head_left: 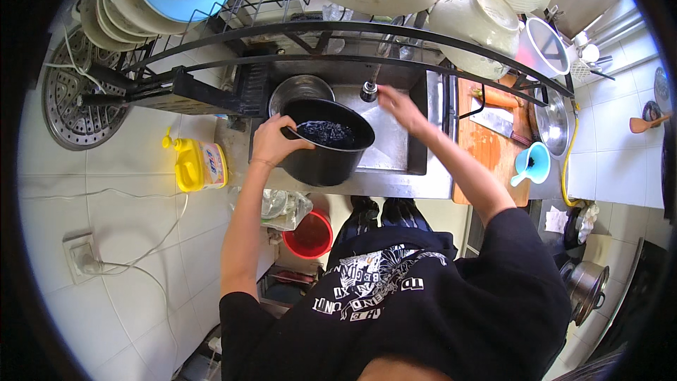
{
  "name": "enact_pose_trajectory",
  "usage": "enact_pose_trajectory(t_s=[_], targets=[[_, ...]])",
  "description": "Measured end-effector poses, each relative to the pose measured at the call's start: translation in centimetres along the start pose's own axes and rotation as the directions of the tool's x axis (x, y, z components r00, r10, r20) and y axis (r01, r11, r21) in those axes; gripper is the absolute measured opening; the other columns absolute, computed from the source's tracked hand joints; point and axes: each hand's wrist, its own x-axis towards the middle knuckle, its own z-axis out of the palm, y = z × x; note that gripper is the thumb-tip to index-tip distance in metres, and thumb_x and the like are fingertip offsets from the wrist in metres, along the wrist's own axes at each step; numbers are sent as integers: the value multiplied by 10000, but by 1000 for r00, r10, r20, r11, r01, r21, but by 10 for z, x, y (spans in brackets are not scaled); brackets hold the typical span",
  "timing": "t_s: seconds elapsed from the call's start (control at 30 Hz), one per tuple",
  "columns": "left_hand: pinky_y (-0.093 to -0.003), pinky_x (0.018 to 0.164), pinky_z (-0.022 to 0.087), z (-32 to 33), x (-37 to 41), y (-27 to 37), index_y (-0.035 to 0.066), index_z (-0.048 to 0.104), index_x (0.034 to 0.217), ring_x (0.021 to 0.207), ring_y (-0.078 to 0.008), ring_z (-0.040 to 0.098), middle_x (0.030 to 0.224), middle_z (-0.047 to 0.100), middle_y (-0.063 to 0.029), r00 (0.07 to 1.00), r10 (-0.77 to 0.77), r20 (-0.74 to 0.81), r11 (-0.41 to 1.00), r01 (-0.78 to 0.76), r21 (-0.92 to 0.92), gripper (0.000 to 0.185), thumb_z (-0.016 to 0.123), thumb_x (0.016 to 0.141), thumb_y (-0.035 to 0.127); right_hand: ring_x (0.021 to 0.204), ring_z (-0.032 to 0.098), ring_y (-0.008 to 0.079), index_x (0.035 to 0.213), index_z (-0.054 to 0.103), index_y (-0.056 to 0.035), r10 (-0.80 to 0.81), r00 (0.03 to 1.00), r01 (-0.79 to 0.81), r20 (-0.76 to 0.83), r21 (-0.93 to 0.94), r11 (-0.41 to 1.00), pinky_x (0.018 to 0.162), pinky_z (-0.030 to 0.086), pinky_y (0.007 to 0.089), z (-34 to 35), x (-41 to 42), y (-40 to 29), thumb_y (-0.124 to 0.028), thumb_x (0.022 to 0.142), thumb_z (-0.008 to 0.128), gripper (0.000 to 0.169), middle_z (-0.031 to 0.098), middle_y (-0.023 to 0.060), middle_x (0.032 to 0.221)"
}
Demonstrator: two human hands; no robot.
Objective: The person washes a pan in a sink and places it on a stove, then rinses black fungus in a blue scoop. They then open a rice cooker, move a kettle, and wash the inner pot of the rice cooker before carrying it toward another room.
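My left hand grips the near-left rim of a deep black pot, thumb over the edge. Tilted slightly, the pot hangs over the front left of the steel sink, with some water inside it. My right hand is blurred beside the faucet head, its fingertips at or very near the nozzle; contact cannot be made out. Behind the pot, a round metal basin rests in the sink, partly hidden by it.
A black dish rack holding bowls and plates spans above the sink. On the right, a wooden cutting board carries a cleaver, a carrot and a blue ladle. A yellow detergent jug stands left; a red bucket sits below.
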Motion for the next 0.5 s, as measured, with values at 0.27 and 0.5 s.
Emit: enact_pose_trajectory(t_s=[0.27, 0.5], targets=[[-162, 629, 405, 100, -35, -50, 94, 536, 802, 669, -34, 481, 709, 506, 54, 962, -172, 213, 224, 249, -942, 165, 641, 698, 19, 987, 438, 264, 907, 564, -87, -193, 963, 250, 190, -354, 901, 930, 250, 401, -25, -36, -75, -379, 738, 597, 339, 542, 81, 944], [-283, 830, 364, 149, -31, -21, 138, 485, 1046, 1006, -122, 420, 1121, 426, -9, 952, 17, 306, 50, 304, -951, 399, 669, 704, 229, 710, 526, 284, 701, 539, -78, -197, 952, 282, 236, -419, 863, 614, 403, 364, -28, -30, -104, -308, 753, 585, 240, 531, 107, 669]])
